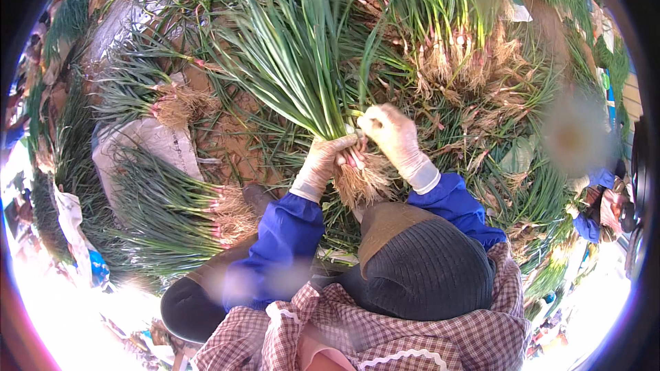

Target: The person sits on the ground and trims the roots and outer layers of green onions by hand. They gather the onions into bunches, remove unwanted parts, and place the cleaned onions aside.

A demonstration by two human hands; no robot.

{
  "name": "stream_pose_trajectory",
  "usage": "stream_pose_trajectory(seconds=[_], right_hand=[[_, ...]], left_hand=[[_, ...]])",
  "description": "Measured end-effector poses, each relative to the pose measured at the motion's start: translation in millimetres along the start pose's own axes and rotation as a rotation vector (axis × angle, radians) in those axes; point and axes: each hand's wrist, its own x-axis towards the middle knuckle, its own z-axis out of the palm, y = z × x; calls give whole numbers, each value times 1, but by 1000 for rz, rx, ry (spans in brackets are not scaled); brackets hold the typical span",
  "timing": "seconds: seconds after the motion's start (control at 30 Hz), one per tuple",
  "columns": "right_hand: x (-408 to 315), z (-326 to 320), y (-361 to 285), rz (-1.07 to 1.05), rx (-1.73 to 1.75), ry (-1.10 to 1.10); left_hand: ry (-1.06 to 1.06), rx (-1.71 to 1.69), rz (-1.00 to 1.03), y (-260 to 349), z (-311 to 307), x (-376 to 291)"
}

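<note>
In the middle, my left hand (327, 154), in a pale thin glove, is closed around a bunch of green onions (309, 82). Its long leaves fan towards the top, and its pinkish bulbs and tan roots hang over my knee's side. My right hand (389, 131), gloved alike, is at the bunch's right side with its fingers bent together on a thin yellow-green leaf or stalk (356, 113). Part of what the right fingers pinch is hidden by the hand.
Green onions with roots (459, 46) stand massed at the upper right. Trimmed-looking bunches (206, 216) lie at the left, near a white sack (149, 147) and another small bunch (167, 103). Loose leaves cover the muddy ground. Another person (600, 206) is at the far right.
</note>
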Motion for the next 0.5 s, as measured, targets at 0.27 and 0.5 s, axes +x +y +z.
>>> stream_pose_trajectory(seconds=[0.27, 0.5], right_hand=[[7, 18, 8, -140, -203, -175], [36, -11, 59, 354, 696, -396]], left_hand=[[148, -18, 47, -12, -21, -5], [-54, -483, -112, -34, -59, -16]])
